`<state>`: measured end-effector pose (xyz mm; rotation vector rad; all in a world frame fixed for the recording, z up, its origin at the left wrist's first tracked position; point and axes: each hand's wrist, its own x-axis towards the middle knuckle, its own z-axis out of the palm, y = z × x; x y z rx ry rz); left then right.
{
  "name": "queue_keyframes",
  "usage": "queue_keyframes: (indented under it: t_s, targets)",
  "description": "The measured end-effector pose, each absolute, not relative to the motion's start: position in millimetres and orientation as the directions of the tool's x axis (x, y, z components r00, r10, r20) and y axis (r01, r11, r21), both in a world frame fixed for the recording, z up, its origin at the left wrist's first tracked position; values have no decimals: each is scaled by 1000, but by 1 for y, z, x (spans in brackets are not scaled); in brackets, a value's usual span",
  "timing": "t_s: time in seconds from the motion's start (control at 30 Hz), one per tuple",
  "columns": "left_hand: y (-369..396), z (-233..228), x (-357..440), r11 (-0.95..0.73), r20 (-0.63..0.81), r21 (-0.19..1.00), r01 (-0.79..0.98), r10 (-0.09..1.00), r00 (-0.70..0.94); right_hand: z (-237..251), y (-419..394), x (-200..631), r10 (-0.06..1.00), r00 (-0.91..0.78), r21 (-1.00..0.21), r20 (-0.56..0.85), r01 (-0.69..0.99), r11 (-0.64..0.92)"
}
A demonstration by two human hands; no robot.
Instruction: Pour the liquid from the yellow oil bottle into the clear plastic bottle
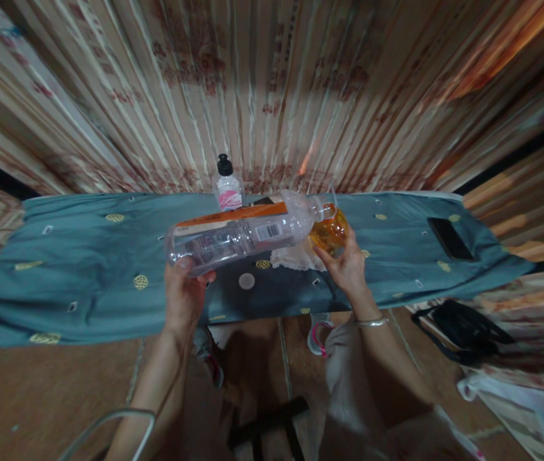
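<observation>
- My left hand point(183, 291) grips the base of the big clear bottle point(240, 234), held almost flat above the blue cloth point(84, 269).
- My right hand point(346, 266) is closed around the small orange container point(330, 229), touching the bottle's mouth.
- If the mouths slip apart, liquid could spill on the white tissue point(296, 258).
- The small pump bottle point(227, 189) stands behind; the phone point(449, 238) lies well apart.

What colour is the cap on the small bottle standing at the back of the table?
Black. The small bottle has a black cap, seen in the head view.
</observation>
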<state>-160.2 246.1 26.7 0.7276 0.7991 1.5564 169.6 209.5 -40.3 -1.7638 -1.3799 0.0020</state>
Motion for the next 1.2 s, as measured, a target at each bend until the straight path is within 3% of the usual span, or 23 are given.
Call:
queue_keyframes:
  t_s: [0.93,1.2]
  targets:
    - [248,29,-156,-156,69,802,-576,983,-170,-45,211,172,773,344,-567,534,823,26]
    - [248,30,-156,-126,27,806,-579,984,-178,-43,210,171,766,335,-543,549,840,22]
